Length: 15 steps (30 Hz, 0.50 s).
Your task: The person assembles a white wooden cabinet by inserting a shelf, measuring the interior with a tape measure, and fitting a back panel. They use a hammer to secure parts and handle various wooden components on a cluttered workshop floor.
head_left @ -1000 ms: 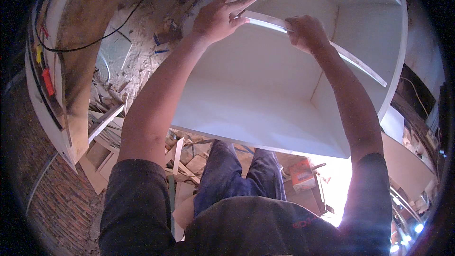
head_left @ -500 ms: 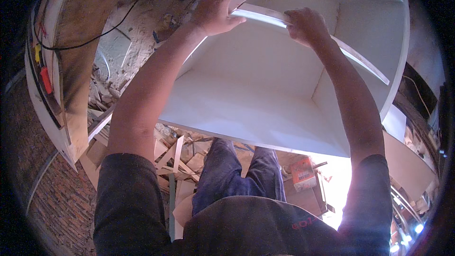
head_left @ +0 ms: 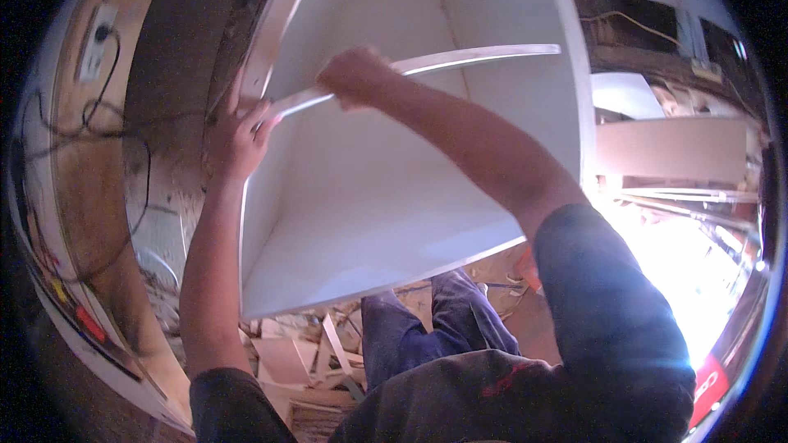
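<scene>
A large white open box like a cabinet carcass (head_left: pixel 353 271) stands before me, its open side facing up toward me. A narrow pale strip (head_left: pixel 476 56) lies across the opening, its left end at the box's left edge (head_left: pixel 275 33). My left hand (head_left: pixel 238 143) is at that corner, its fingers around the strip's end and against the edge. Closed over the strip a little further right is my right hand (head_left: pixel 357 75), knuckles up. The strip's far right end reaches past it, held by no hand. My right hand hides part of the strip.
On the left stands a wooden board (head_left: pixel 90 197) with a socket strip (head_left: pixel 98 43), a black cable (head_left: pixel 148 172) and a red-handled tool (head_left: pixel 90 324). Wood offcuts (head_left: pixel 287 358) litter the floor by my legs. Panels (head_left: pixel 673 150) lie at the right, near bright light.
My view has swung to the right, so the box and strip appear turned and shifted left. Both hands remain at the strip's left part, my right hand still closed on it.
</scene>
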### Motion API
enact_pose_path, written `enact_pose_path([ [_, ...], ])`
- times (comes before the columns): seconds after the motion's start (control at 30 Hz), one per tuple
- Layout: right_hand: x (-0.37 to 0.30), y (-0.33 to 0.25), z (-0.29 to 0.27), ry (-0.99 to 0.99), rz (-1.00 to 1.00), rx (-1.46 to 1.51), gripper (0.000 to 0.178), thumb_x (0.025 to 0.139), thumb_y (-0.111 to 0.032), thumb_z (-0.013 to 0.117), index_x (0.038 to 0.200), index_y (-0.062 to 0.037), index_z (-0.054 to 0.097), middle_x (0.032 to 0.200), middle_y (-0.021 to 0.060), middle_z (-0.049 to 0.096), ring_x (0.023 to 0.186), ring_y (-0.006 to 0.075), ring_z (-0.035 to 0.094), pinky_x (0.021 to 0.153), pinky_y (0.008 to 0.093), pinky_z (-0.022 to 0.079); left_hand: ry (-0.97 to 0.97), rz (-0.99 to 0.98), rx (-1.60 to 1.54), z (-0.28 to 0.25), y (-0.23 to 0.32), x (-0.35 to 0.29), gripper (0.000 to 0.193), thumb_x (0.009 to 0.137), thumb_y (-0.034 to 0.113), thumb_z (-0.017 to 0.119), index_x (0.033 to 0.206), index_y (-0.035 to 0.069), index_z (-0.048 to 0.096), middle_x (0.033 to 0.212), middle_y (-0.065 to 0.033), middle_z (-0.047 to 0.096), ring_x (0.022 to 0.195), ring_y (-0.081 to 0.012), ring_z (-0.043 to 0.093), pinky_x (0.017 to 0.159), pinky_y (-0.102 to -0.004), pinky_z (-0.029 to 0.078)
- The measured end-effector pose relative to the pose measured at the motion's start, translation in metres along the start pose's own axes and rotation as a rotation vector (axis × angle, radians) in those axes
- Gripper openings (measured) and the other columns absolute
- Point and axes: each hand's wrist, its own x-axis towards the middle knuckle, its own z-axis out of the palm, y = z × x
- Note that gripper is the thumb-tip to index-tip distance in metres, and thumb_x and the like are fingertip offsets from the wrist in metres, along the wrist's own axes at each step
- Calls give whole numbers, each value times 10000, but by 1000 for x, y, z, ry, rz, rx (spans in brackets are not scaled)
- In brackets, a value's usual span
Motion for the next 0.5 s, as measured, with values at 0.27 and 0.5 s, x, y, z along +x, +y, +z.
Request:
enact_pose_path([
  [0.27,-70,28,-6,264,232,-9,256,881,-151,646,1128,-182,703,1148,40,686,1232,269,580,1102,620,373,12,13,-12,0,2,-2,246,860,183,754,1033,18,695,1549,-264,329,1315,-452,475,948,-446,525],
  [0.5,-151,120,13,373,519,-4,242,893,-242,694,1134,-217,692,1224,1,641,1327,223,478,1165,695,213,-1,59,-22,1,3,-2,244,888,158,732,1053,-13,674,1560,-263,309,1305,-461,486,944,-453,526],
])
